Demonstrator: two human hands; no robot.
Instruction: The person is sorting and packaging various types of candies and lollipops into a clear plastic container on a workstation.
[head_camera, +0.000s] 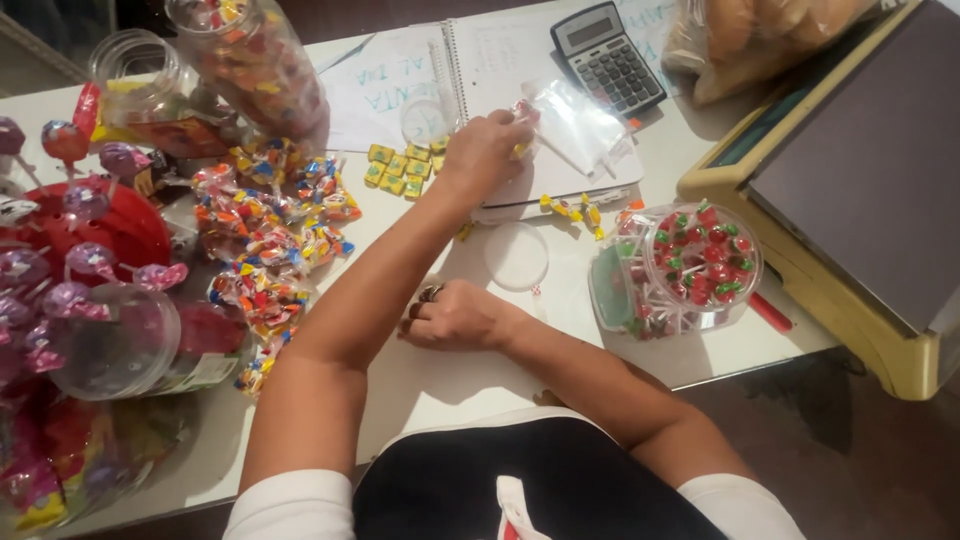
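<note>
Sitting on the white desk (430, 390), a big scale (850, 170). The left hand (485, 150) pinches a small clear bag (575, 125) over the notebook (500, 70). The right hand (455, 318) rests curled shut, holding nothing I can see.

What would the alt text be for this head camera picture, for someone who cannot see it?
A person's left hand reaches to a clear plastic bag on an open notebook, while the right hand rests on the white table among wrapped candies.
</note>
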